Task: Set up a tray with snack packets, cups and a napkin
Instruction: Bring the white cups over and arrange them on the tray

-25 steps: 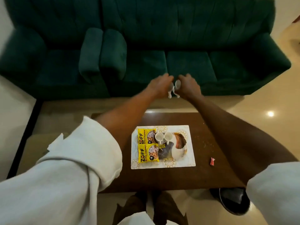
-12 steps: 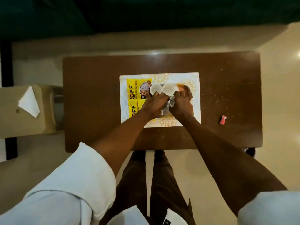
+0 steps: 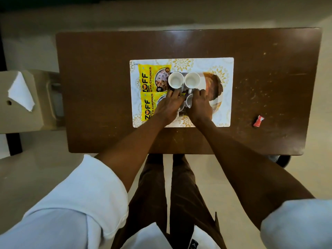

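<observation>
Red wrapper [image 3: 258,121] on brown table [image 3: 107,78]

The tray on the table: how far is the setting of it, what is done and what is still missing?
Done: two yellow snack packets and two upright cups lie on the tray. In hand: the left hand and right hand each bring down another cup near the first two. Left: the napkin lies on a stool beside the table, not on the tray.
</observation>
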`<state>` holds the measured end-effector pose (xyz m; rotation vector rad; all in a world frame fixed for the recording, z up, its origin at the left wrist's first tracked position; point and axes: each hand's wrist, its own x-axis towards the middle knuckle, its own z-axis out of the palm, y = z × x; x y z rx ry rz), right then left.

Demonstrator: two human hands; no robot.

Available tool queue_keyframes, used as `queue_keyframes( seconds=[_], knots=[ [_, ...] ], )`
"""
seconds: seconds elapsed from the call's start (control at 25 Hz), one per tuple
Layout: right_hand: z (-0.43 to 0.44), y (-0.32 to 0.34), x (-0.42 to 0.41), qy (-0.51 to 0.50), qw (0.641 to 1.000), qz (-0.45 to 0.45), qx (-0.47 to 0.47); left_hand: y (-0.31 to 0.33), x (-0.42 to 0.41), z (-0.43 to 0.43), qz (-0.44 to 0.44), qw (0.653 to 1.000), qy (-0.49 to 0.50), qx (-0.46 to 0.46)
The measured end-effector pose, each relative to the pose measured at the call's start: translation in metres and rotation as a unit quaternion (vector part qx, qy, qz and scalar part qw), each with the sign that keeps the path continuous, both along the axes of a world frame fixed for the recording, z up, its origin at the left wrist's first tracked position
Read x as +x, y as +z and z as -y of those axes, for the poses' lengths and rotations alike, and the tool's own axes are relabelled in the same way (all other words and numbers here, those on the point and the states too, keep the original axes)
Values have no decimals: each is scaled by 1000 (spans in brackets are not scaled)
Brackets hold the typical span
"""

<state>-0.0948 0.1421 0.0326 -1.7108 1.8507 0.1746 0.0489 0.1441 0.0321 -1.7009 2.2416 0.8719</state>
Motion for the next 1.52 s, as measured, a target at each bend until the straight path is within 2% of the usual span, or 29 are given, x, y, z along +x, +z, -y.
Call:
queue_keyframes(
  seconds=[0.32, 0.52, 0.88, 1.08, 1.32, 1.52],
  knots=[
    [0, -5, 4, -2, 1000, -22, -6, -9, 0, -9, 13, 999, 30, -30],
    [0, -3, 12, 0, 1000, -31, 3, -2, 4, -5, 10, 999, 17, -31],
    [6, 5, 12, 5, 1000, -6, 26, 2, -2, -7, 55, 996, -33, -64],
    [-2, 18, -1, 32, 999, -17, 19, 11, 5, -14, 60, 996, -48, -43],
    [13, 81, -31, 23, 999, -39, 16, 82, 11, 3, 78, 997, -22, -19],
    [84, 192, -27, 51, 997, -51, -39, 195, 2, 74, 67, 995, -7, -78]
  ],
)
